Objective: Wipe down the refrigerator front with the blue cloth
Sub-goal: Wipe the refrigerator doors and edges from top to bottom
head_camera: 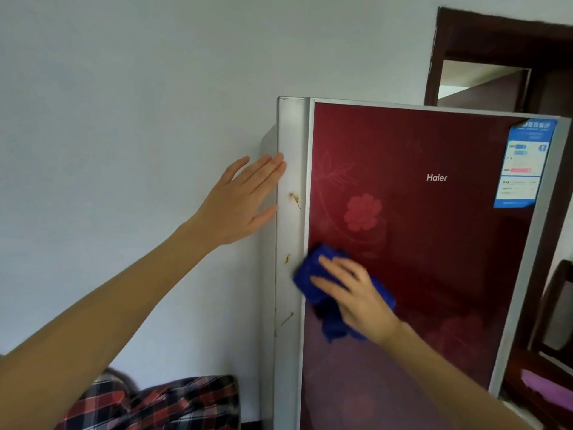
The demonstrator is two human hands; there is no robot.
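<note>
The refrigerator [434, 243] has a dark red glass front with flower patterns and a silver frame. My right hand [353, 293] presses a crumpled blue cloth [313, 274] flat against the door's left side, near the silver edge, with straight fingers spread over it. My left hand [238, 200] is open, its fingertips touching the silver left side strip of the refrigerator higher up. Rust-coloured stains mark that strip.
A blue energy label [524, 162] sticks to the door's top right corner. A white wall is at left, a dark wooden doorway [483, 57] behind. Plaid fabric [161, 405] lies at the bottom left. Dark wooden furniture [545, 352] stands at the right.
</note>
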